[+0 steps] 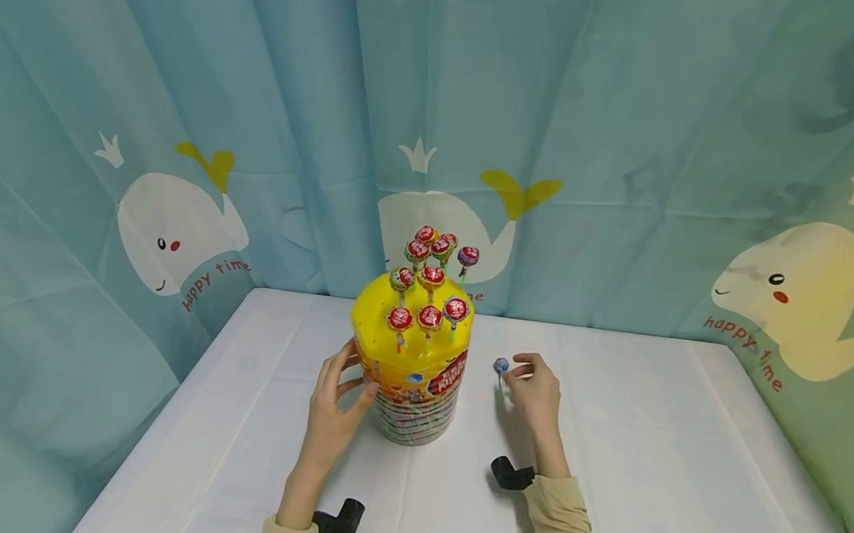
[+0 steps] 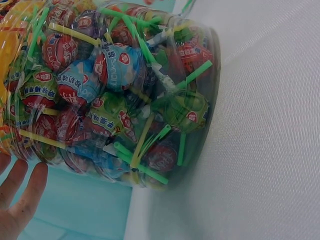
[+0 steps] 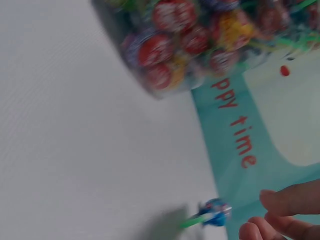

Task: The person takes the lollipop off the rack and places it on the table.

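Note:
In the head view a clear plastic jar [image 1: 415,419] stands on the table, packed with wrapped lollipops. Several lollipops [image 1: 429,317] stick up from its yellow lid [image 1: 380,340]. My left hand [image 1: 335,415] rests against the jar's left side, thumb toward the front. Its fingers [image 2: 15,187] look fairly straight beside the jar in the left wrist view. To the right of the jar, my right hand [image 1: 534,397] is close to a blue-wrapped lollipop [image 1: 501,365] with a green stick. The right wrist view shows a gap between the bent fingers and this lollipop [image 3: 216,211], stick downward.
A white cloth covers the table [image 1: 628,438]. Behind it hangs a blue-green curtain [image 1: 298,91] printed with whales. Black wrist mounts [image 1: 341,520] sit on both forearms.

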Demonstrator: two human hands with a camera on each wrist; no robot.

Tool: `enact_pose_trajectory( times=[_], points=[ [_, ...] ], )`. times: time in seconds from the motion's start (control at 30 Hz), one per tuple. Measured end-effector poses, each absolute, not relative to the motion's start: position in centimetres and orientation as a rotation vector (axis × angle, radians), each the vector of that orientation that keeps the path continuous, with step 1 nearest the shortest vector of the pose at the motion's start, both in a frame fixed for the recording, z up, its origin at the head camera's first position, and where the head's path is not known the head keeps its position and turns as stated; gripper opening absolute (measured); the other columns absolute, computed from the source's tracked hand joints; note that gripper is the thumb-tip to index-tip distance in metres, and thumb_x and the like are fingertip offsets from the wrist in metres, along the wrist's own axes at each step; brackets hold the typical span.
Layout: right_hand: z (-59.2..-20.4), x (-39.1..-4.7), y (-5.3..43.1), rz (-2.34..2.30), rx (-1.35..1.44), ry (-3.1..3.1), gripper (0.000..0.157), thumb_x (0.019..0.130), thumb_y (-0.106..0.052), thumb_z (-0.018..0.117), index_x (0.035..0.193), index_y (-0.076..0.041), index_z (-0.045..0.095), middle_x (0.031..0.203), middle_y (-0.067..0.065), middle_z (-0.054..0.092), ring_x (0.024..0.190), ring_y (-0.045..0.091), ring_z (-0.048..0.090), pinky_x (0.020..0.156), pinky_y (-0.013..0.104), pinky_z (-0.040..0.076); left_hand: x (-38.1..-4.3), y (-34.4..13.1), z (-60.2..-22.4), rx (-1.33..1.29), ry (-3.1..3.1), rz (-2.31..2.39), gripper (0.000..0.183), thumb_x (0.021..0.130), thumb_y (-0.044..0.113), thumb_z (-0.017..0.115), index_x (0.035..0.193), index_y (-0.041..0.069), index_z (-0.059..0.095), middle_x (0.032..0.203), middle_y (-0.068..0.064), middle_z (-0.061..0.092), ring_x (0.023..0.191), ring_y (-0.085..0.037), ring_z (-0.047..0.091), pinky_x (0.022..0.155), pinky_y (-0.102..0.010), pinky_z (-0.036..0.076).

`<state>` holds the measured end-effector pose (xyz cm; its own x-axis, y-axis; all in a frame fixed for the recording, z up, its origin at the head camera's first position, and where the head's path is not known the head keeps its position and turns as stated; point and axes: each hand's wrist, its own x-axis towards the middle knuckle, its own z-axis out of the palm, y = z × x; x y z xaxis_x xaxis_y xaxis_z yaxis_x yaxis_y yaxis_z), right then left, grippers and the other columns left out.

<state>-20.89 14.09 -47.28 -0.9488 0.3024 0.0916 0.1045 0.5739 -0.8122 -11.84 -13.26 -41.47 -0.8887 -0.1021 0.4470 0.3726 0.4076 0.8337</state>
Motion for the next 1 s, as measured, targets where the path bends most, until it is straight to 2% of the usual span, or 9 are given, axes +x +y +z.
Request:
enact_pose_trajectory(
  times=[0.1, 0.27, 0.4, 0.67, 0.87, 1.0],
  points=[
    [-46.5, -20.7, 14.0, 1.315, -0.315, -2.560, 0.031, 0.081, -0.011, 0.070, 0.110, -0.004, 0.065, 0.087, 0.015, 0.071, 0.080, 0.029, 0.066, 0.062, 0.026, 0.045, -11.8, -13.3, -41.4, -0.234, -2.239, -1.482, 0.069, 0.082, -0.004, 0.067, 0.144, -0.002, 0.038, 0.134, -0.022, 0.049, 0.120, -0.027, 0.049, 0.092, -0.047, 0.054],
    [-45.1, -20.2, 13.9, 1.341, -0.256, -2.496, 0.029, 0.082, -0.011, 0.071, 0.110, -0.005, 0.066, 0.089, 0.015, 0.070, 0.083, 0.030, 0.065, 0.064, 0.025, 0.045, -11.7, -13.3, -41.3, -0.233, -2.239, -1.478, 0.068, 0.082, -0.004, 0.067, 0.144, -0.002, 0.038, 0.132, -0.022, 0.049, 0.119, -0.030, 0.051, 0.091, -0.048, 0.054],
    [-43.7, -19.5, 13.8, 1.356, -0.218, -2.440, 0.028, 0.083, -0.010, 0.071, 0.110, -0.006, 0.067, 0.088, 0.014, 0.070, 0.081, 0.026, 0.064, 0.063, 0.023, 0.045, -11.7, -13.3, -41.3, -0.231, -2.239, -1.487, 0.068, 0.082, -0.004, 0.066, 0.144, -0.002, 0.038, 0.133, -0.022, 0.049, 0.120, -0.030, 0.050, 0.092, -0.048, 0.054],
    [-40.6, -17.7, 13.3, 1.422, -0.138, -2.300, 0.026, 0.084, -0.005, 0.070, 0.109, -0.007, 0.067, 0.091, 0.012, 0.070, 0.075, 0.008, 0.059, 0.068, 0.012, 0.048, -11.7, -13.2, -41.4, -0.219, -2.243, -1.486, 0.068, 0.083, -0.003, 0.067, 0.144, -0.002, 0.038, 0.132, -0.021, 0.050, 0.120, -0.029, 0.051, 0.091, -0.048, 0.054],
    [-38.6, -16.2, 12.5, 1.520, -0.071, -2.195, 0.028, 0.084, -0.004, 0.071, 0.111, -0.009, 0.067, 0.093, 0.011, 0.069, 0.077, 0.000, 0.058, 0.071, 0.013, 0.048, -11.7, -13.2, -41.3, -0.221, -2.242, -1.496, 0.068, 0.083, -0.004, 0.066, 0.144, -0.002, 0.038, 0.132, -0.022, 0.050, 0.120, -0.029, 0.050, 0.092, -0.049, 0.054],
    [-37.6, -15.3, 11.4, 1.585, 0.026, -2.134, 0.029, 0.084, -0.002, 0.071, 0.111, -0.009, 0.067, 0.095, 0.012, 0.070, 0.080, 0.002, 0.059, 0.074, 0.014, 0.049, -11.7, -13.2, -41.2, -0.228, -2.228, -1.496, 0.068, 0.082, -0.005, 0.066, 0.144, -0.002, 0.038, 0.132, -0.022, 0.049, 0.120, -0.029, 0.050, 0.092, -0.051, 0.053]
  ],
)
